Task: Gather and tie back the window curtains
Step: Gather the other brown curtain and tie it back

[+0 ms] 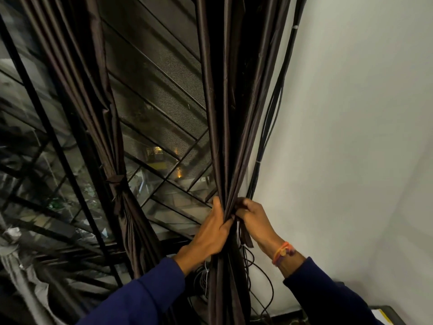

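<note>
Bunching the right curtain (225, 137) beside the wall with my left hand (213, 231) curled round its folds, my right hand (251, 219) pinches the tie strip (246, 238), which could slip free or snag the loose cables (262, 282).

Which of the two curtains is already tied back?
The left curtain, cinched by a tie band. The right curtain is only bunched in both hands, left and right.

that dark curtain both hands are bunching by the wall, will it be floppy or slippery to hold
The right curtain is probably floppy: it folds into narrow pleats where the left hand and right hand grip it. Its sheen suggests a smooth, perhaps slippery cloth. It likely springs loose if released, unlike the tied left curtain.
</note>
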